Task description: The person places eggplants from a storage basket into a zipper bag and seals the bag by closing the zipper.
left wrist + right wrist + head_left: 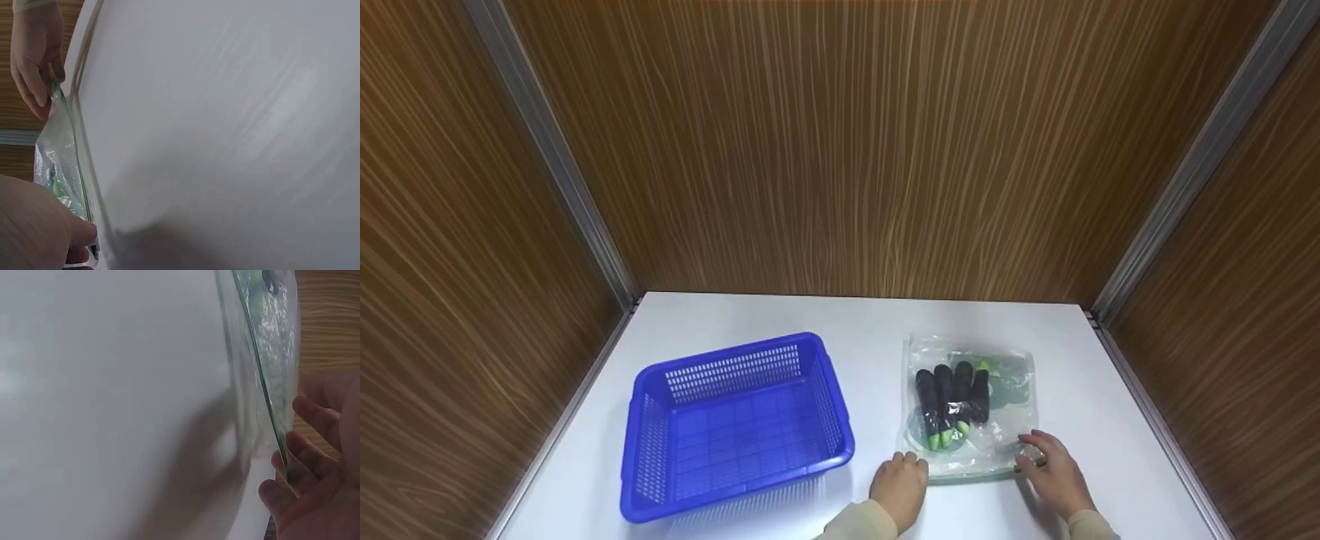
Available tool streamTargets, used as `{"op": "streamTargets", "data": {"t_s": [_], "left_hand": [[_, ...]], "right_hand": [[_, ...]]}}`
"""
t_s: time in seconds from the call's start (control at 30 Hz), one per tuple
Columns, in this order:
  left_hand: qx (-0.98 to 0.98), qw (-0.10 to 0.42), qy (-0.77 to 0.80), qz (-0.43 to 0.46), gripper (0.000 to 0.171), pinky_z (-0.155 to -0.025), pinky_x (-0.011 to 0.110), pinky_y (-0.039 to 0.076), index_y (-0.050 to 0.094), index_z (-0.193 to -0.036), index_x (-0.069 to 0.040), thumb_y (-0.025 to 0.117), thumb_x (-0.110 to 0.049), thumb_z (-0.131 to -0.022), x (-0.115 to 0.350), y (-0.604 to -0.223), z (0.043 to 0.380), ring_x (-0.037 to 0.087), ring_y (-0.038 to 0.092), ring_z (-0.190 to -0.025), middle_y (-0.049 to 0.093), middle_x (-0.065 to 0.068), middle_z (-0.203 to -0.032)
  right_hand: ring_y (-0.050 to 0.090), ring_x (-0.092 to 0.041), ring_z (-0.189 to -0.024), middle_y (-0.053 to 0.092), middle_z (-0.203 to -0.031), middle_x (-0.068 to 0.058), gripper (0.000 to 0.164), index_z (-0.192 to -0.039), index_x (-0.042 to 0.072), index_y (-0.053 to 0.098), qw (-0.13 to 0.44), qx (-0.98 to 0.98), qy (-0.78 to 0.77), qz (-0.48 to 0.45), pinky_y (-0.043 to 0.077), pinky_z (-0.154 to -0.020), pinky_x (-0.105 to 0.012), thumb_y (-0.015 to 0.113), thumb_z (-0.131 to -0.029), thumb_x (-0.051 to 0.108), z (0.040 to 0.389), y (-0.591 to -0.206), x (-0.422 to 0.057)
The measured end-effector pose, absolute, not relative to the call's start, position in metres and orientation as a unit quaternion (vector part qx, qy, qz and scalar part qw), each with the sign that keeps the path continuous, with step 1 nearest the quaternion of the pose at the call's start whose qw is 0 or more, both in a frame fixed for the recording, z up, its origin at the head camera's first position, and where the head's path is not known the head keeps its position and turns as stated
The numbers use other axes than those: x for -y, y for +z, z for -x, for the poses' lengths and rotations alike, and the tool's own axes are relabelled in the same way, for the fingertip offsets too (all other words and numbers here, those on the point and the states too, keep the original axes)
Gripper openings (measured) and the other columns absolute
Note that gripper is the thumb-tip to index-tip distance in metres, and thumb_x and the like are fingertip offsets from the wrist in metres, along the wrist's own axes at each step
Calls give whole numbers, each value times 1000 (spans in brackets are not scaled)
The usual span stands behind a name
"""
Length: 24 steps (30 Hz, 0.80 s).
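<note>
A clear zip bag (1005, 439) lies flat on the white table, its green-lined edge toward me. Several slender, dark eggplants (945, 397) with green ends show through the plastic. My left hand (900, 486) pinches the near left corner of the bag; in the left wrist view its thumb (83, 232) lies on the strip edge. At the near right corner, my right hand (1054, 472) holds the edge between thumb and curled fingers. The right wrist view shows the bag's green strip (264, 377) running down to those fingers (306, 450), slightly raised from the table.
A blue plastic basket (746, 484) with perforated walls stands left of the bag, with nothing seen inside. White table surface (877, 390) lies between the two. Brown wood-grain panels (840, 150) enclose the table at the back and both sides.
</note>
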<state>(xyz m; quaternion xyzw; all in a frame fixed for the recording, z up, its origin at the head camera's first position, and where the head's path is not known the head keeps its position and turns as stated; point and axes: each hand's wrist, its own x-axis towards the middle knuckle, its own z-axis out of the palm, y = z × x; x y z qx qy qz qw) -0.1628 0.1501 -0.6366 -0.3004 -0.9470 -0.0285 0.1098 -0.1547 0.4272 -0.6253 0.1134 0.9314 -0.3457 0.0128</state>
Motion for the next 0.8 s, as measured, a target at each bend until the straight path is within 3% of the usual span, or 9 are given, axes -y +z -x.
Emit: {"op": "streamTargets", "data": {"t_s": [0.1,0.27,0.37,0.53,0.8], "left_hand": [[949,95,-28,301,11,-61,26,47,67,-92,-11,68,-16,-82,-147,-640,161,16,55,-78,56,2,-83],[945,92,-23,313,13,-58,26,45,67,-85,-12,73,-19,-76,-140,-646,154,16,52,-78,53,2,-80],[943,98,-26,317,14,-57,25,44,65,-83,-12,73,-19,-74,-138,-646,151,16,51,-79,53,2,-81],[944,101,-40,313,15,-57,26,45,65,-87,-12,73,-18,-75,-136,-645,151,15,52,-79,52,2,-84],[934,75,-97,335,15,-64,26,47,66,-95,-13,66,-25,-86,-134,-618,152,13,53,-82,54,1,-94]], "right_hand": [[26,-51,-134,27,-148,-26,48,-135,4,50,-2,-934,-343,-97,27,-104,-62,62,-93,25,158,-624,-420],[38,-52,-124,39,-138,-30,45,-126,1,58,-39,-947,-295,-123,34,-98,-62,66,-90,28,154,-620,-411],[39,-54,-122,41,-135,-33,47,-123,0,59,-9,-954,-260,-149,35,-96,-64,65,-90,32,148,-620,-410],[32,-54,-129,33,-143,-33,59,-133,0,52,56,-964,-216,-147,31,-98,-65,67,-88,35,141,-632,-409],[23,-53,-134,23,-149,-30,68,-141,2,43,60,-962,-219,-153,23,-101,-67,64,-89,41,151,-630,-413]]}}
